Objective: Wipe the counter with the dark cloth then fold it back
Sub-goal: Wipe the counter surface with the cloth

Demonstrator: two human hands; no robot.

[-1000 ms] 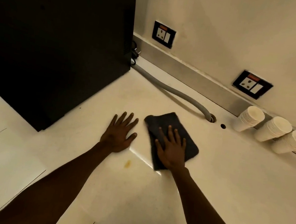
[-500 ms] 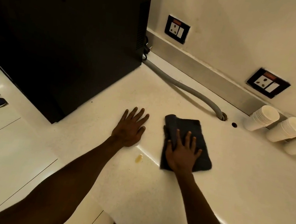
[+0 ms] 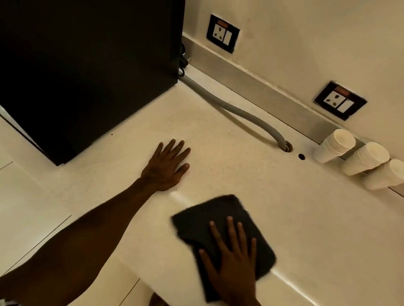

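The dark cloth (image 3: 209,222) lies flat on the cream counter (image 3: 314,231), close to its front edge. My right hand (image 3: 231,264) presses down on the cloth's near half with fingers spread; the cloth's near corner sits under my palm. My left hand (image 3: 167,166) rests flat on the bare counter with fingers spread, up and to the left of the cloth, holding nothing.
A tall black appliance (image 3: 75,54) fills the left of the counter. A grey ribbed hose (image 3: 239,111) runs from behind it into a counter hole. Three stacks of paper cups (image 3: 335,146) lie by the back wall, under wall sockets (image 3: 340,100). Floor tiles show at left.
My right hand has dragged the cloth toward the counter's front edge, over the spot where a small yellowish stain showed. My left hand stays planted. The view has shifted.
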